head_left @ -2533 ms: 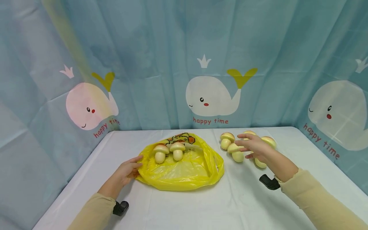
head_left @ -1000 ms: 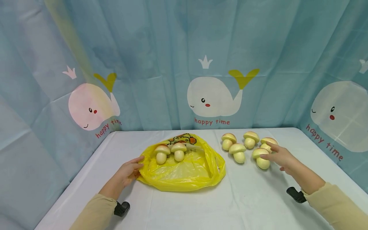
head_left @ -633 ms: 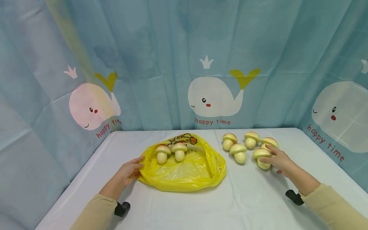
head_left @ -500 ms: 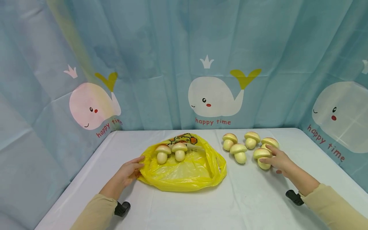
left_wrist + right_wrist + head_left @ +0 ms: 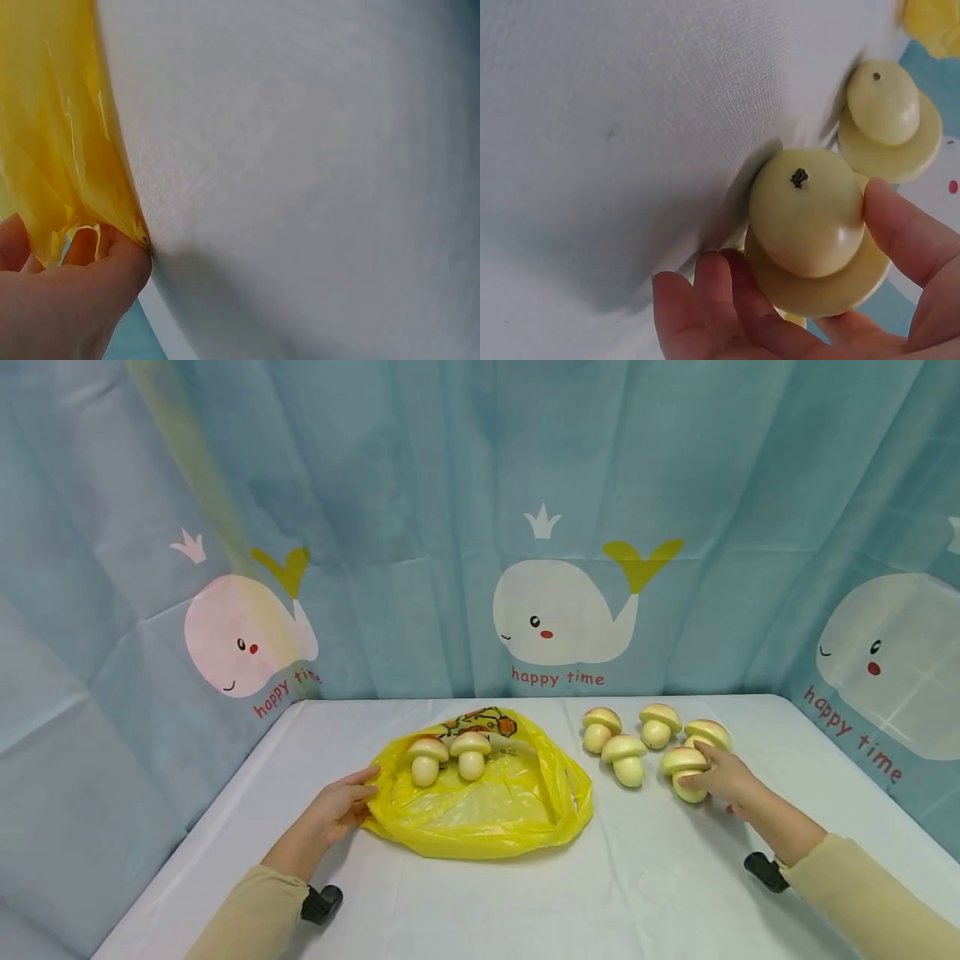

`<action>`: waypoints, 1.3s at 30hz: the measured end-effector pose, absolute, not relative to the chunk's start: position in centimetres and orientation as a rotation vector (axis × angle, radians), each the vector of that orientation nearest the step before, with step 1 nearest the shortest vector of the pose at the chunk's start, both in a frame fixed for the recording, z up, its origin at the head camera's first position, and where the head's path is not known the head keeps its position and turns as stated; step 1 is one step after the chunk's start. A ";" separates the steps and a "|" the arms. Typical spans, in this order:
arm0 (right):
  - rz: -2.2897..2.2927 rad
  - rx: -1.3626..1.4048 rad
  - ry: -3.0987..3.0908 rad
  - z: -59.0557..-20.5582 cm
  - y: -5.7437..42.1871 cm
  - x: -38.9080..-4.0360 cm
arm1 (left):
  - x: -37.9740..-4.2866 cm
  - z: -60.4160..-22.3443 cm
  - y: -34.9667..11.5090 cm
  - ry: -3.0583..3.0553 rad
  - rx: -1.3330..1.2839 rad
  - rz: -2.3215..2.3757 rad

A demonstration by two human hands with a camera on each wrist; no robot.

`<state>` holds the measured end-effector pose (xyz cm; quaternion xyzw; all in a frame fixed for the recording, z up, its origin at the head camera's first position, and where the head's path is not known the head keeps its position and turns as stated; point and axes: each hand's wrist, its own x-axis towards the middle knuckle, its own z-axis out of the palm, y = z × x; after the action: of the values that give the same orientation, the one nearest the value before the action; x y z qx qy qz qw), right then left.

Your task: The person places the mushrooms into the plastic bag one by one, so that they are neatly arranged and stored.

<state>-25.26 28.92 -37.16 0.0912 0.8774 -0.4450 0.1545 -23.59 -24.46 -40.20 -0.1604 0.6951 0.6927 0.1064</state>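
A yellow plastic bag [image 5: 480, 839] lies spread on the table, two toy mushrooms [image 5: 425, 768] resting in its mouth. My left hand [image 5: 330, 810] grips the bag's left edge; in the left wrist view, thumb and fingers pinch the gathered film [image 5: 67, 150]. On the right, my right hand [image 5: 731, 783] has thumb and fingers on either side of the nearest toy mushroom [image 5: 684, 762], which still lies on the table. In the right wrist view this cream mushroom [image 5: 806, 214] shows its stem end with a dark spot. Part of its cap is hidden by the fingers.
Several more toy mushrooms lie in a loose group at the table's back right: one [image 5: 625, 760] left of my hand, one [image 5: 708, 735] just behind it, others [image 5: 660, 725] farther back. A blue whale-print curtain [image 5: 420, 610] stands behind the white table [image 5: 525, 910].
My right hand has moved right, off the middle of the mushroom group, and come down round the nearest mushroom. My left hand keeps its hold on the bag. The view has shifted slightly.
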 end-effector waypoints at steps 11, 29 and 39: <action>-1.257 0.321 2.525 -37.2 29.3 -25.5 | -23.6 -40.3 -24.2 2.073 -0.440 2.024; -1.553 0.233 2.386 -34.7 28.2 -23.8 | -23.5 -40.3 -24.4 2.051 -0.423 2.040; -1.748 0.083 2.202 -34.4 27.2 -23.4 | -23.4 -40.3 -24.5 2.065 -0.433 2.038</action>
<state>-23.40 27.17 -34.39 0.0291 0.7724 -0.6130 0.1637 -23.42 -24.50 -40.29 -0.1467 0.7002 0.6909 0.1039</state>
